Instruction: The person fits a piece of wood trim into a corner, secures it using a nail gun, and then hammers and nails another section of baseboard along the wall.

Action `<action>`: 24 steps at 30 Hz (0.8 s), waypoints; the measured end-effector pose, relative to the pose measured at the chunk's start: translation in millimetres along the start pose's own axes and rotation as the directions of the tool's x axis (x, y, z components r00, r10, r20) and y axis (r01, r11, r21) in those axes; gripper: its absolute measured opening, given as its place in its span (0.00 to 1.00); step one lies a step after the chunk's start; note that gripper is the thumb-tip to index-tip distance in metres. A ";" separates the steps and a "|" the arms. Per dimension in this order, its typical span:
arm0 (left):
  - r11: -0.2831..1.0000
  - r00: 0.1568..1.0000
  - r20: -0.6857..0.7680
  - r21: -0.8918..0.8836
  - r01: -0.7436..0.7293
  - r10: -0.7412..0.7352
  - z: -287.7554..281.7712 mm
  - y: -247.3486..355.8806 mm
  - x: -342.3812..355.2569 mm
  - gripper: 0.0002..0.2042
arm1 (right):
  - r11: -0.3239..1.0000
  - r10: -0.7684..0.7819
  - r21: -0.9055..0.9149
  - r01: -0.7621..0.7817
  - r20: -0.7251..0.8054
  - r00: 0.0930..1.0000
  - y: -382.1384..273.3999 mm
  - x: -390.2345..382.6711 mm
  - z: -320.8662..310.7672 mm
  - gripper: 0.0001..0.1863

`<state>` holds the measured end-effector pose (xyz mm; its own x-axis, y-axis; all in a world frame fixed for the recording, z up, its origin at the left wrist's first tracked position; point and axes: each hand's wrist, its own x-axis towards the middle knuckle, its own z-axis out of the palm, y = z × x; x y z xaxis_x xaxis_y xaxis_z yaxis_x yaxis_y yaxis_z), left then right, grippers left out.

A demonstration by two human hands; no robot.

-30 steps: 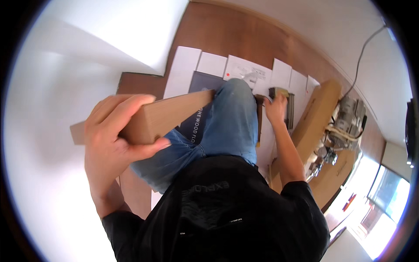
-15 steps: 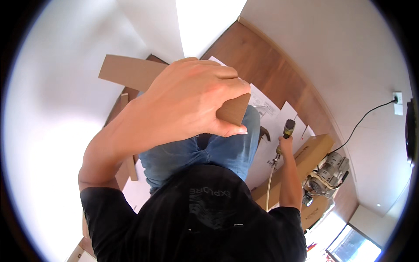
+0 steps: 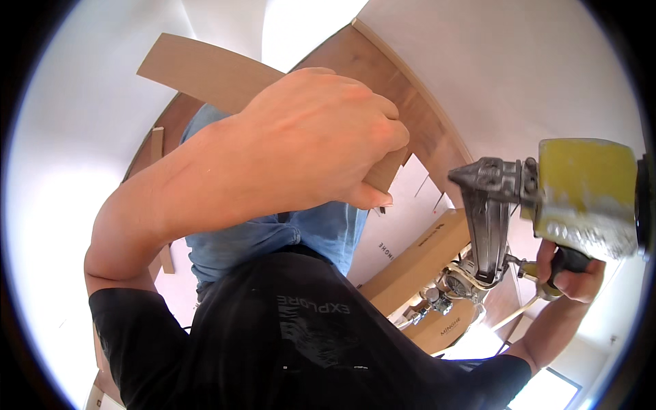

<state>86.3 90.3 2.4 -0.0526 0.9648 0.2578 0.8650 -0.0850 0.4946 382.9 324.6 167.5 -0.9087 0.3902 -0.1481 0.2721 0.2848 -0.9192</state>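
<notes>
My left hand [image 3: 321,140] is closed around a flat brown board [image 3: 212,72], held up above my knees. One long end of the board sticks out to the upper left; its other end shows under my thumb, and the hand covers the middle. On the right, my right hand [image 3: 579,281] grips the black handle of a nail gun [image 3: 586,184] with a worn yellow-green body. Its dark metal nose points left toward the board, apart from it, and its long magazine hangs down. A pale air hose [image 3: 514,313] runs from the handle.
Long cardboard boxes [image 3: 418,254] lie on the right, beside a metal machine that looks like an air compressor [image 3: 459,285]. White sheets [image 3: 372,242] cover part of the wooden floor [image 3: 342,58]. A narrow wooden strip [image 3: 157,145] stands at left. White walls rise on both sides.
My right hand has lifted the nail gun from low near the floor up to the right, close to the camera. The board in my left hand has moved up slightly.
</notes>
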 end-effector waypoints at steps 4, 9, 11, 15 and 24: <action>1.000 0.998 -0.063 -0.001 -0.014 0.014 4.0 0.3 -2.1 0.17 | 0.995 -0.007 -0.095 0.011 0.043 0.999 -10.1 9.2 0.2 0.45; 1.000 0.996 -0.091 -0.020 -0.021 0.019 8.2 1.4 -2.0 0.16 | 0.957 0.120 -0.285 -0.060 0.200 0.972 -40.5 38.3 26.4 0.32; 1.000 0.998 -0.067 0.003 0.009 -0.008 11.8 1.7 2.0 0.16 | 0.934 0.212 -0.324 -0.148 0.172 0.962 -49.9 45.0 36.0 0.29; 1.000 0.993 -0.117 0.004 -0.020 0.021 14.4 -1.8 0.2 0.16 | 0.901 0.137 -0.429 -0.064 0.141 0.981 -44.2 42.7 30.3 0.30; 1.000 0.991 -0.131 0.007 -0.020 0.020 19.6 -2.4 1.3 0.17 | 0.849 0.133 -0.516 -0.114 -0.001 0.991 -55.8 42.2 37.3 0.25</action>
<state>93.9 96.6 -14.8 -0.1001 0.9217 0.3747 0.8691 -0.1023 0.4840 317.6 292.5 198.9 -0.8643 0.4255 -0.2683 0.4981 0.6491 -0.5750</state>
